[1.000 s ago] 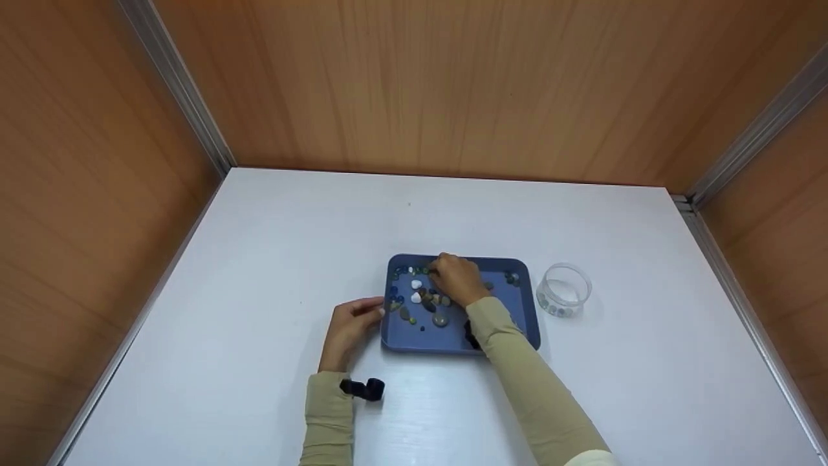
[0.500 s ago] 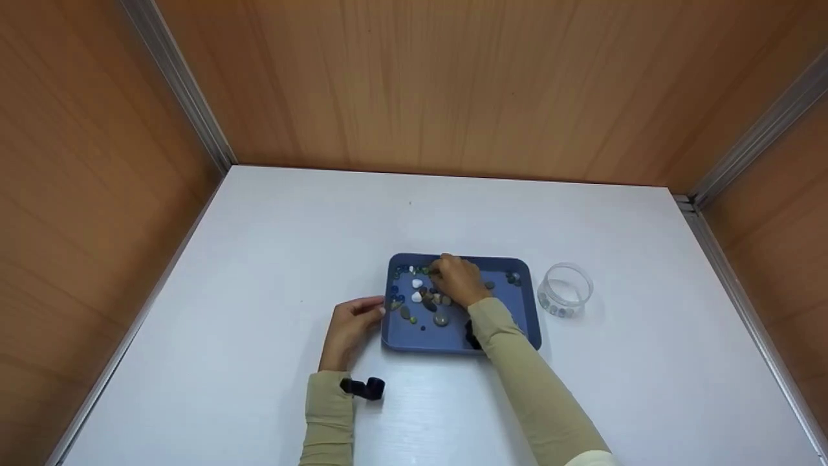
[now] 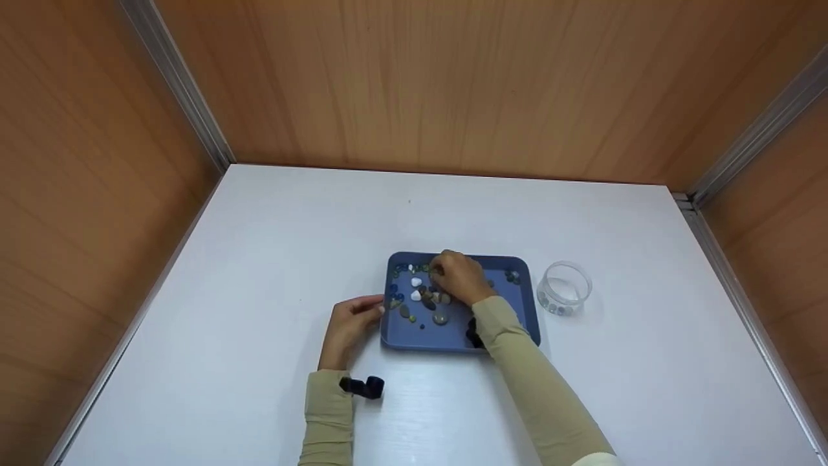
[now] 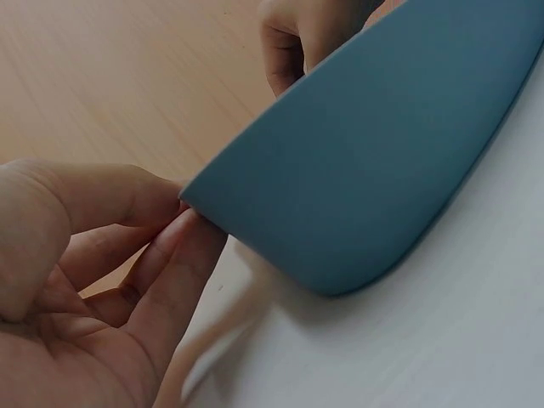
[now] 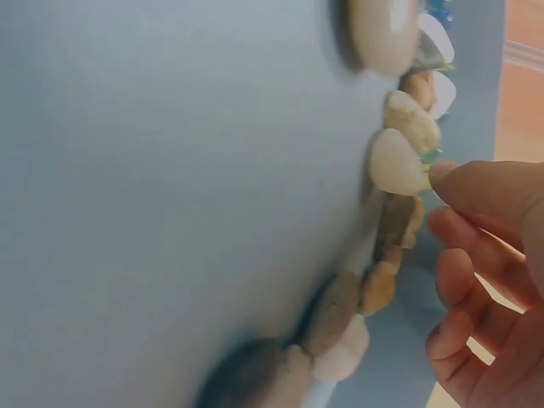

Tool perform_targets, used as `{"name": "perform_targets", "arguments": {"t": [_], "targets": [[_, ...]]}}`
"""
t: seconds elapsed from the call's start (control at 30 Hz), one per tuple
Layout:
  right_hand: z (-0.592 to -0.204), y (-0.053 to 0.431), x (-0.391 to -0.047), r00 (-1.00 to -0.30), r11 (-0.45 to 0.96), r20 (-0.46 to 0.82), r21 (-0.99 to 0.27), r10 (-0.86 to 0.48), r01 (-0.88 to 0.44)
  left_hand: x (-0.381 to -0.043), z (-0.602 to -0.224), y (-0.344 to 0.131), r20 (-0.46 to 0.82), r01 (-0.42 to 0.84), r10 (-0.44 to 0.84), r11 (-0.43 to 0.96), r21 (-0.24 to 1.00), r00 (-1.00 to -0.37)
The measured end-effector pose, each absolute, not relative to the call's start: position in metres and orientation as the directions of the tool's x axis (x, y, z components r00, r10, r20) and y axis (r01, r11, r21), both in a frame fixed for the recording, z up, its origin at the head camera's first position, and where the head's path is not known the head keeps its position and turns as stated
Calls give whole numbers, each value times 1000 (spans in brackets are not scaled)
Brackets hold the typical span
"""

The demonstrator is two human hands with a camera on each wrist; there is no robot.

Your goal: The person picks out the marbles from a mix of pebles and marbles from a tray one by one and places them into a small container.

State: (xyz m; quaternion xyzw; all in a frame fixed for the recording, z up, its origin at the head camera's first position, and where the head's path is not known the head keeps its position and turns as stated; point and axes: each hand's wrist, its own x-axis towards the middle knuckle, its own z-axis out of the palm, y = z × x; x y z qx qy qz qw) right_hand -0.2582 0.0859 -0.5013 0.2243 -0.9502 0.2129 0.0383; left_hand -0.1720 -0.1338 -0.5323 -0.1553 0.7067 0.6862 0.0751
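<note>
A blue tray [image 3: 420, 338] with a raised rim lies on the white table. My left hand [image 3: 349, 327] pinches its left rim between thumb and fingers, as the left wrist view shows at the tray wall [image 4: 340, 161]. My right hand [image 3: 462, 278] reaches over the tray's back part, fingers curled. In the right wrist view its thumb tip touches a small yellow-green glass bead [image 5: 427, 176], beside a pale pebble [image 5: 396, 161]. White stones [image 3: 416, 296], brown pebbles and blue and green beads [image 3: 396, 298] lie about the tray's left half.
Right of the tray stands a clear round container [image 3: 550, 299] with glass pieces at its bottom. Dark green beads [image 3: 512, 277] sit in the tray's back right corner. Wooden panels [image 3: 446, 90] enclose the table at the back and sides.
My right hand and forearm have shifted slightly to the right over the same part of the tray. My left hand keeps its place on the rim.
</note>
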Motion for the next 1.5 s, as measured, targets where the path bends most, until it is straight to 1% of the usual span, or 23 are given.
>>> {"name": "perform_targets", "arguments": {"t": [0.3,0.4,0.7,0.87,1.27,1.5], "targets": [[-488,96,-256,-922,785,127,-489,-367,-380,-174,-535,-135,-321,-324,-128,8,946,-939],[-485,100,-255,-926,780,125,-505,-357,-369,-174,-535,-135,-326,-331,-137,12,944,-935],[-477,117,-254,-920,768,157,-510,-360,-387,-176,-536,-136,-334,-338,-137,9,941,-933],[-474,126,-254,-922,762,153,-524,-355,-380,-173,-532,-136,-331,-334,-124,8,943,-936],[-465,147,-248,-918,772,185,-498,-352,-396,-177,-536,-137,-335,-340,-130,17,940,-933],[-459,163,-248,-933,785,178,-505,-313,-359,-179,-534,-137,-356,-362,-139,18,932,-924]]}}
